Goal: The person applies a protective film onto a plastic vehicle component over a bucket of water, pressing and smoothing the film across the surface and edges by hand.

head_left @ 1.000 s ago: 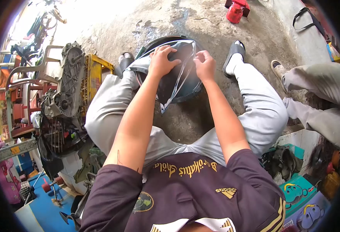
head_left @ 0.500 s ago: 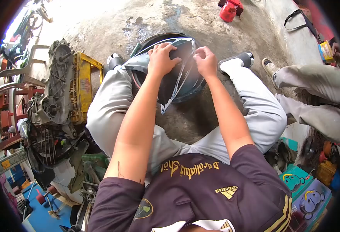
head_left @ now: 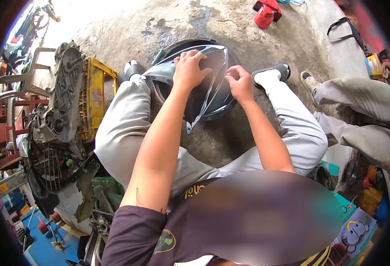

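Observation:
A glossy, dark translucent sheet-like piece with pale edges [head_left: 210,91] lies over a round dark basin [head_left: 227,108] on the floor between the knees. My left hand [head_left: 189,69] rests on its upper middle with the fingers spread. Near its right edge, my right hand [head_left: 240,83] has thumb and fingertips pressed together at the rim; what is between them is too small to make out. The piece's pointed lower end hangs past the basin's near side. The basin's contents are hidden beneath it.
A yellow crate [head_left: 98,95] and a metal engine casing [head_left: 64,95] stand at the left. A red container [head_left: 264,17] is on the concrete floor ahead. Another person's legs [head_left: 358,97] are at the right. A black strap [head_left: 346,31] lies on the ledge.
The view has shifted slightly. Both hands keep nearly the same place on the piece. A blurred patch now covers part of the shirt.

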The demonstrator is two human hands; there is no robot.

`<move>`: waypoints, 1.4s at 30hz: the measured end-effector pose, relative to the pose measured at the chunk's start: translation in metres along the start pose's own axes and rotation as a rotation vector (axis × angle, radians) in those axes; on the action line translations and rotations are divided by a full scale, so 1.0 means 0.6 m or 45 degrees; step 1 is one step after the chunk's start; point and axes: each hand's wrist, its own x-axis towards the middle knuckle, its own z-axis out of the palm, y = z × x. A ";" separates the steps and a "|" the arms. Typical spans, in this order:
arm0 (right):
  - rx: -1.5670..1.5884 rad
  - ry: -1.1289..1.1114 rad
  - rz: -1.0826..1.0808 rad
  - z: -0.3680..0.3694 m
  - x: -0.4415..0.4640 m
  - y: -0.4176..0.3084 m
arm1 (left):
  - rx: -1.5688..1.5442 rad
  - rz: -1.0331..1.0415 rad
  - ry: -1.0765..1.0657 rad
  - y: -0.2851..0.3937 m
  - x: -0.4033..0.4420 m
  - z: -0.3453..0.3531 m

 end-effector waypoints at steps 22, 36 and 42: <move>-0.063 -0.189 -0.204 -0.031 0.055 -0.010 | 0.000 0.091 0.127 -0.004 -0.003 0.006; -0.403 -0.572 -0.560 -0.019 0.015 -0.057 | -0.017 0.011 0.053 -0.005 0.003 0.007; -0.139 -0.202 -0.171 -0.030 0.082 -0.042 | -0.037 -0.006 0.061 -0.009 -0.001 0.009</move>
